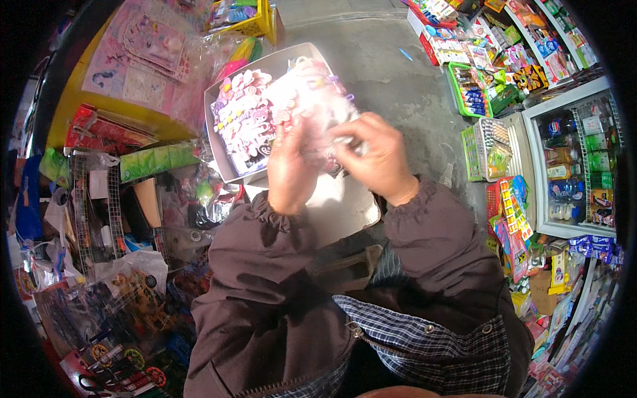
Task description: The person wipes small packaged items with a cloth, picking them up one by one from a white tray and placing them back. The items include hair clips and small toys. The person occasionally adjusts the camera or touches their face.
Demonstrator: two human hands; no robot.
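Observation:
Just over the right side of a white cardboard box (pixel 213 134), sunlight washes out a pale pink bundle of small trinkets (pixel 316 97). My left hand (pixel 293 166) grips the bundle's near left edge, its thumb lying in front. At the lower right edge, my right hand (pixel 378 154) is blurred, its thumb and curled fingers pinching part of the bundle. Lilac clip-like pieces (pixel 343 89) stick out along the far right side. Inside the box, many small pink and white decorative pieces (pixel 245 117) are heaped, some with yellow centres. Glare hides the bundle's details.
Below my hands is a pale, sunlit surface (pixel 343 201). Bagged toys and wire racks (pixel 114 214) crowd the left. To the right stand a green basket (pixel 470 89) and a glass-fronted drinks fridge (pixel 572 159). A blue pen-like object (pixel 406 53) lies on the concrete floor (pixel 383 69).

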